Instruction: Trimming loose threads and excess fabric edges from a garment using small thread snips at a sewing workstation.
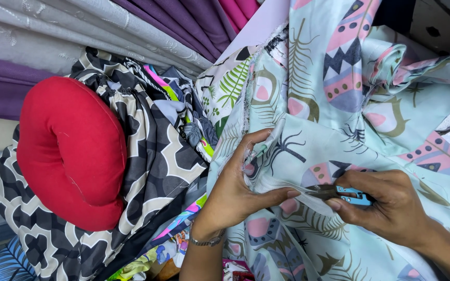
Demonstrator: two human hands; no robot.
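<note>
A pale mint fabric [339,114] printed with pink, grey and olive feathers lies spread over the right half of the view. My left hand [238,187] pinches a folded edge of it between thumb and fingers. My right hand [386,205] holds a small blue-handled thread snipper [339,193], its dark metal tip touching the fabric fold just beside my left thumb. A thin bracelet [207,241] circles my left wrist.
A red padded cushion [71,151] rests on black, white and beige patterned cloth [152,161] at the left. Grey and purple fabric rolls [79,31] lie along the top left. Bright mixed fabrics [183,104] are bunched in the middle.
</note>
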